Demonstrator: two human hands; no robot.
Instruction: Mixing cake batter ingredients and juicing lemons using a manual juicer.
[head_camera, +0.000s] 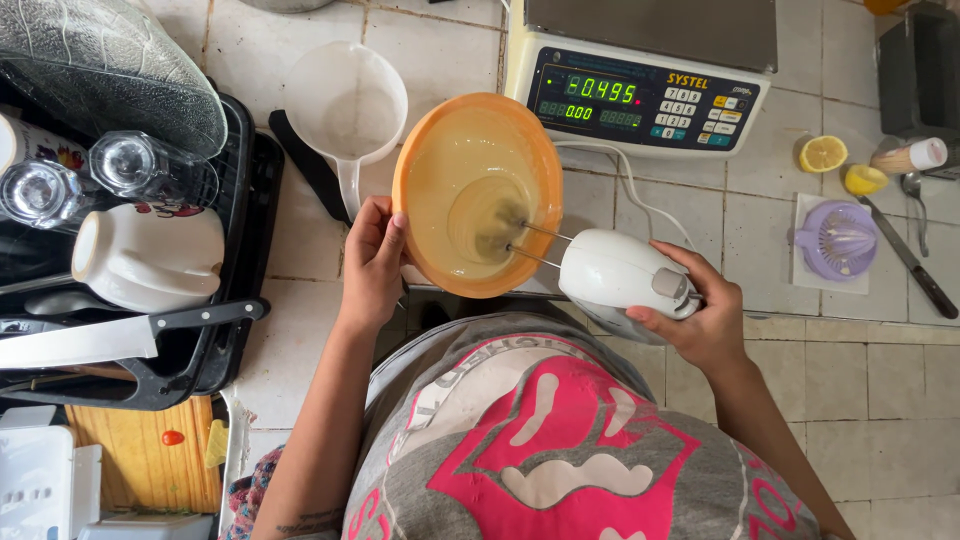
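An orange plastic bowl (420, 150) of pale yellow batter sits tilted on the tiled counter. My left hand (372, 262) grips its near rim. My right hand (700, 320) holds a white electric hand mixer (615, 275); its two beaters (505, 232) are dipped in the batter, which shows a swirl around them.
A white kitchen scale (640, 70) stands behind the bowl, a clear measuring jug (345, 100) to its left. A black dish rack (250, 250) at left holds glasses, a white mug and a large knife (120, 335). Lemon halves (822, 153), a purple juicer (838, 240) and a knife lie at right.
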